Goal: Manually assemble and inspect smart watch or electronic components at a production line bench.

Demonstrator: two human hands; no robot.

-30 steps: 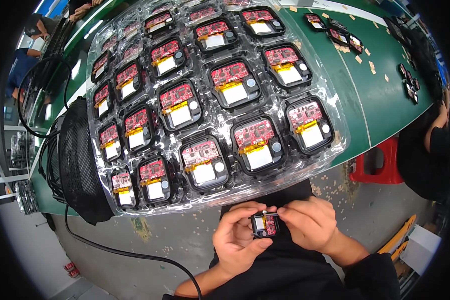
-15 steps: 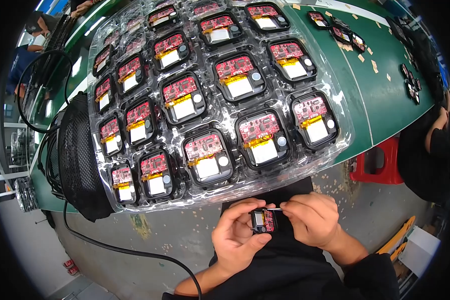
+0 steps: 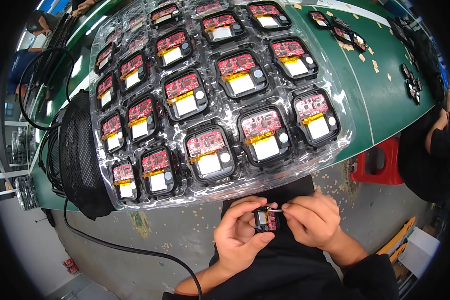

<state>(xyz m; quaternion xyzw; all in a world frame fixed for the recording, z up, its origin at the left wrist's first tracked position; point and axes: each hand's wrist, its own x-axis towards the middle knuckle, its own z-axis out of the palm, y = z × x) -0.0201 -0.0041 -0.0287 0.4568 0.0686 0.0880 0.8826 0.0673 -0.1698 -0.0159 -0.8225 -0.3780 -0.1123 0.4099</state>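
Observation:
My left hand [image 3: 237, 235] pinches a small black device housing [image 3: 264, 220] by its sides, above my dark-clothed lap. Its inside faces up, showing a red circuit board, a pale rectangular block and a bit of yellow tape. From the right, my right hand [image 3: 312, 218] grips a thin metal tool [image 3: 276, 210] between thumb and fingers. The tool's tip reaches the housing's far edge; whether it touches a part there is too small to tell. Just beyond my hands, a clear plastic tray [image 3: 185, 196] holds several similar open housings [image 3: 210, 153] in rows.
The tray lies on a green table [image 3: 380, 107], with loose housings [image 3: 341, 34] and small tan scraps at right. A black mesh-covered bundle [image 3: 82, 155] and black cable [image 3: 135, 252] are at left. A red stool [image 3: 377, 162] and another person [image 3: 425, 155] are at right.
My hands and the held housing have shifted very slightly to the right. The tool's tip sits a little lower over the housing's far edge. Both grips stay the same.

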